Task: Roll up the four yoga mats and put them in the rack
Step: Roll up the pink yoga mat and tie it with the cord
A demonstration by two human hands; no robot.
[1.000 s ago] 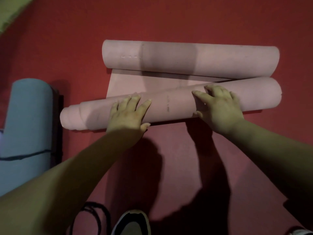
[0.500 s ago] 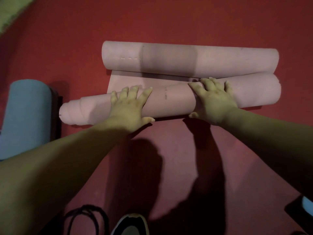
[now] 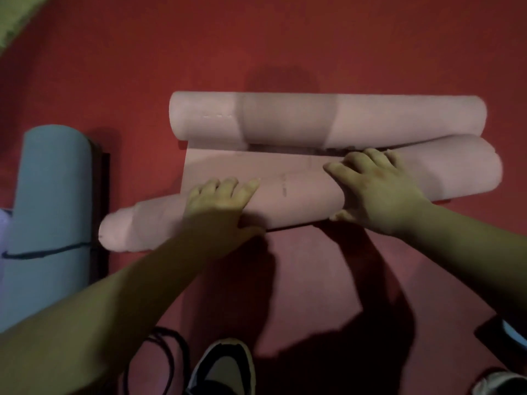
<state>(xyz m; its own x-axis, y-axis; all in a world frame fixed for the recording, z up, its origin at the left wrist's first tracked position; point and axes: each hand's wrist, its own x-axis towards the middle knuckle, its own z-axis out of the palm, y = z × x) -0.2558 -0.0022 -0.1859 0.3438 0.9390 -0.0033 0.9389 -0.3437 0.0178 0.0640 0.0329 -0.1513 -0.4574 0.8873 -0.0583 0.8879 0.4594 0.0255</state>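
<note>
Your left hand [image 3: 219, 203] and right hand [image 3: 376, 189] press flat, fingers spread, on near roll of pink mat [image 3: 299, 201], askew on red floor [image 3: 285, 38]. Left end telescopes out (cone-like). Risk: uneven push worsens skew, roll jams against curled far end [image 3: 328, 121], ends too sloppy for rack.

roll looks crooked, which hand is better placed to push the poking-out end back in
Left, probably: the left hand rests on the pink roll nearest its poking-out end; the right hand is farther off.
</note>
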